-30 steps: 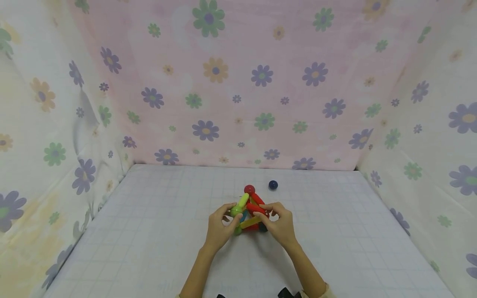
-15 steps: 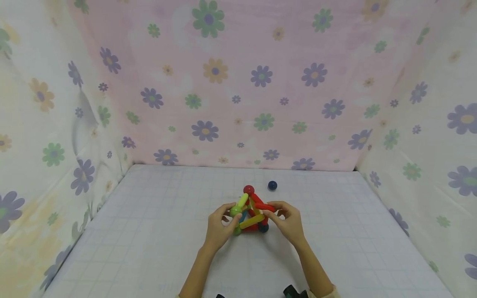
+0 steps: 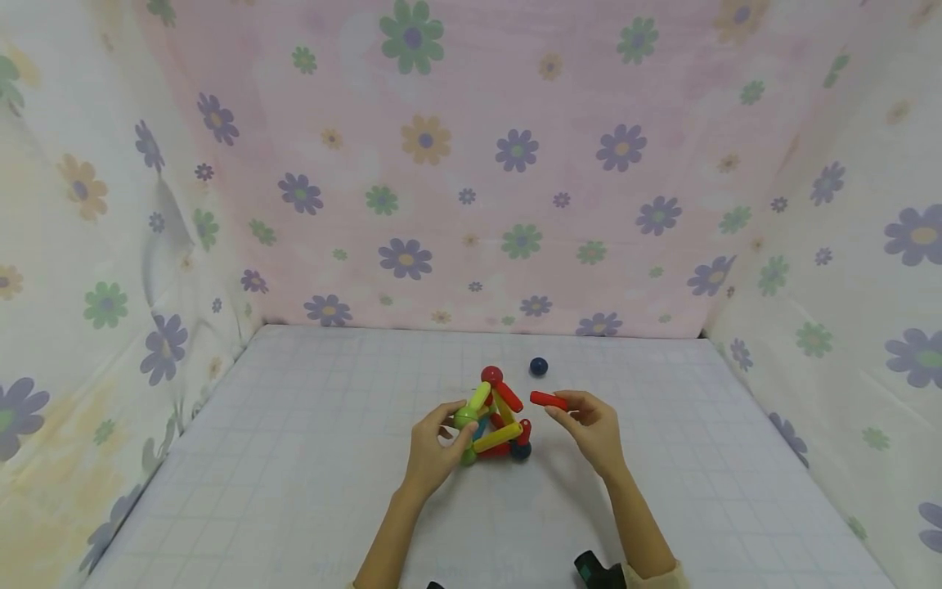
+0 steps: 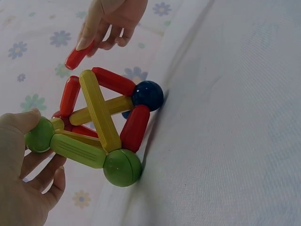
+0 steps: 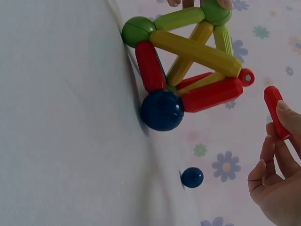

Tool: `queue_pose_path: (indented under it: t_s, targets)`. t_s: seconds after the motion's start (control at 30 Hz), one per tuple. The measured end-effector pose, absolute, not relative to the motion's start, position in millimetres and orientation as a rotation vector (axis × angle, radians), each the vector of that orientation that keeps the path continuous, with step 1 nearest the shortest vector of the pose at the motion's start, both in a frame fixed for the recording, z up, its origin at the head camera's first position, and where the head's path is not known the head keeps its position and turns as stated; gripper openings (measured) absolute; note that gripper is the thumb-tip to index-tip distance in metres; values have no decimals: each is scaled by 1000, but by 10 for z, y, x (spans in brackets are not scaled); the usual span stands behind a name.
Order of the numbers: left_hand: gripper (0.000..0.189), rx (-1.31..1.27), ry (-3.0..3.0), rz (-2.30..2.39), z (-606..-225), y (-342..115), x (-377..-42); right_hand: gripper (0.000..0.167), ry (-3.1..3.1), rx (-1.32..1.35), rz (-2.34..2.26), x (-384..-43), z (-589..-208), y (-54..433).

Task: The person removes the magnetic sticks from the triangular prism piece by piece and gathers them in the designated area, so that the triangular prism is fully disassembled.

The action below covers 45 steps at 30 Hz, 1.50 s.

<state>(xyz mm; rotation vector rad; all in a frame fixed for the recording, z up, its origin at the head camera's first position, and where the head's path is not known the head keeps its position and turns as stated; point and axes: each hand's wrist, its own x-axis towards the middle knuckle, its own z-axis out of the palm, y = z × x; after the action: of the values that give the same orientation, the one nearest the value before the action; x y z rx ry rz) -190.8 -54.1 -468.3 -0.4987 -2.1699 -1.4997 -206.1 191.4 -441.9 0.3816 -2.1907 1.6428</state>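
A frame of coloured rods and balls stands on the table, with red, yellow and green rods joined at green, red and dark blue balls. My left hand pinches the upper green ball at the frame's left corner. Off to the right of the frame, my right hand holds a loose red rod between thumb and fingers, clear of the structure. In the left wrist view, a yellow rod and a red rod meet no ball at their upper ends.
A loose dark blue ball lies on the white table behind the frame. Flower-printed cloth walls enclose the table at the back and sides. A dark device sits by the right sleeve.
My right hand has drawn the red rod away from the frame and moved right with it. My left hand has stayed on the green ball, and the frame has hardly moved.
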Motion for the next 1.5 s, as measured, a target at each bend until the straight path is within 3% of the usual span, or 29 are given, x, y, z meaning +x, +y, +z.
queue_pose_path:
  t_s: [0.57,1.0,1.5]
  targets:
    - [33,-502,-2174,-1490,-4674,-543,-1907,37,-2314,103,1713,-2614,-4778,2486]
    - [32,-517,-2168,-1493,-4687,-537,-1915,39,-2423,25,1670,-2933,-4975,2696]
    - [32,-511,-2173,-1505,-4698,-542,-1922,47,-2565,-126,1701,-3212,-4942,2776]
